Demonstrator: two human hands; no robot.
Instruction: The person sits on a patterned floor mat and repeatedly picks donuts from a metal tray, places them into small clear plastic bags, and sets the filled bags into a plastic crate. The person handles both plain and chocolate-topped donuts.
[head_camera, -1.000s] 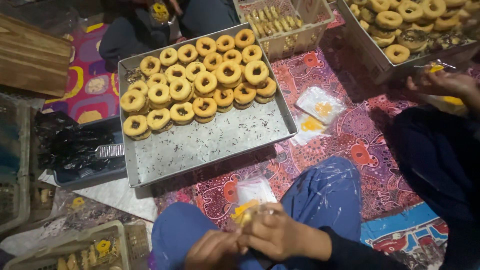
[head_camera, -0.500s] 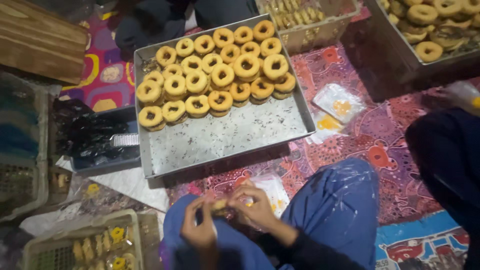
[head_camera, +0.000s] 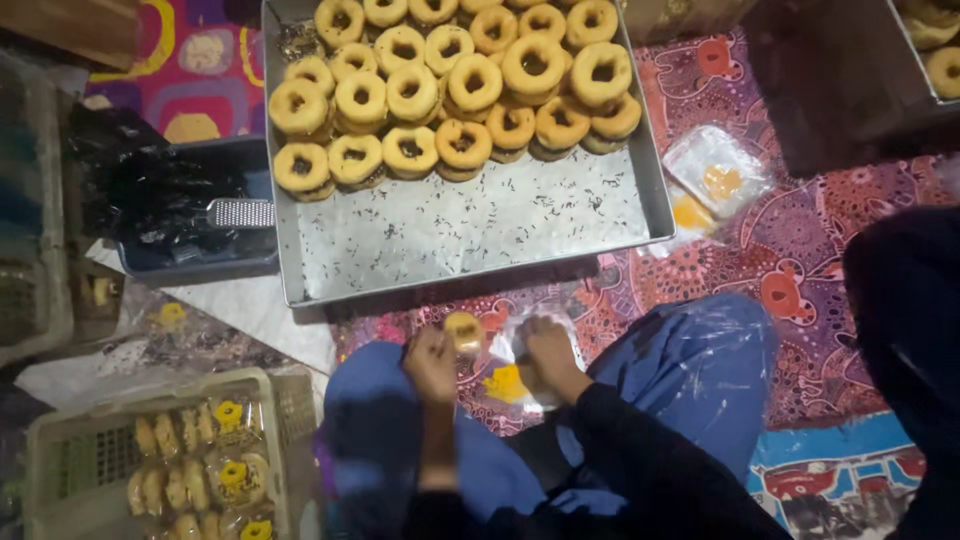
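Just below the metal tray (head_camera: 640, 215) of ring-shaped donuts (head_camera: 470, 85), the left hand (head_camera: 432, 362) pinches one donut (head_camera: 464, 330). The right hand (head_camera: 548, 352) grips a clear plastic bag (head_camera: 508, 375) (yellow label showing) right beside it, above the blue-trousered lap (head_camera: 700, 370).

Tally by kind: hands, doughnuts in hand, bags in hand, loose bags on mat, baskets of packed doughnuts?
Hands: 2, left hand, right hand
Doughnut in hand: 1
Bag in hand: 1
Bags on mat: 2
Basket: 1
Total: 7
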